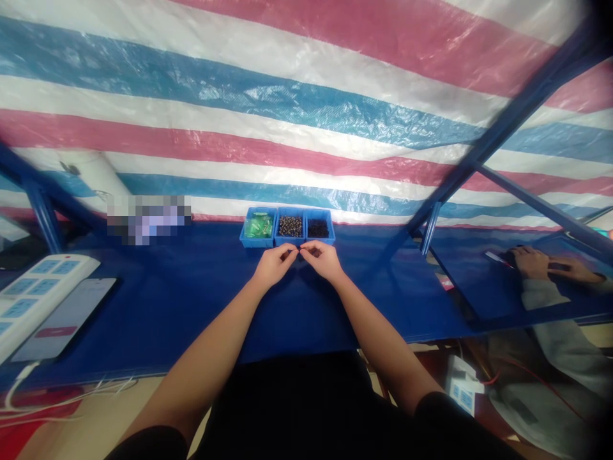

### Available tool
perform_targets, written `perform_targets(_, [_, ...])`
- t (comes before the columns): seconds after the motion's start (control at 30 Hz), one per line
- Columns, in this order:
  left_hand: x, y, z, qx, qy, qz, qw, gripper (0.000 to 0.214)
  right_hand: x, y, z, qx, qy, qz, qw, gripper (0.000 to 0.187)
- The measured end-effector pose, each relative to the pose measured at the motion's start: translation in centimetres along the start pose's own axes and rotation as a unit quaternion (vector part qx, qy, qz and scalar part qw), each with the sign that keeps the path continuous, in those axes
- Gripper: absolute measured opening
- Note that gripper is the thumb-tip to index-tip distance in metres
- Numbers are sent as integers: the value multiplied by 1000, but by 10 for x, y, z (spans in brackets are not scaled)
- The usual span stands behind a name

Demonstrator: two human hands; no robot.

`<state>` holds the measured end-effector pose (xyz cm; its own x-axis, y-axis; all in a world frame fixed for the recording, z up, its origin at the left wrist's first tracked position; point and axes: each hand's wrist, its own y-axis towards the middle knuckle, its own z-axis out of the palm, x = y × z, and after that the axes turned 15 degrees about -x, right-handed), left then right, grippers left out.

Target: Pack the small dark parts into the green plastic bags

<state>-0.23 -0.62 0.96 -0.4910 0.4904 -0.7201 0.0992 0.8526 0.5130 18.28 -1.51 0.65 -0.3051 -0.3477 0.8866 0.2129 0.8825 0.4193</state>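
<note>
Blue bins (287, 227) in a row, left hand (274, 263) and right hand (325, 259) together before them, grips pinched closed, contents unclear

Open blue table (191, 300) at centre, three bins (287, 227) blocking ahead, power strip (33, 294) and phone (67, 316) far left

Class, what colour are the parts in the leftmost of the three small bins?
The parts are green; the head view shows them best.

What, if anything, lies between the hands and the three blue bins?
Nothing visible. The left hand and right hand meet fingertip to fingertip just in front of the blue bins, with only bare blue table cover between them.
</note>
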Motion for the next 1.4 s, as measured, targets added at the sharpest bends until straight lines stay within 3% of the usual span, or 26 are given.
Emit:
perform_targets(0.63, [5, 0, 4, -30, -2, -2, 1000, 29, 2, 0, 0, -12, -3, -4, 1000, 22])
perform_targets(1.4, [4, -1, 3, -9, 1, -4, 1000, 29, 3, -1, 0, -3, 7, 7, 1000, 22])
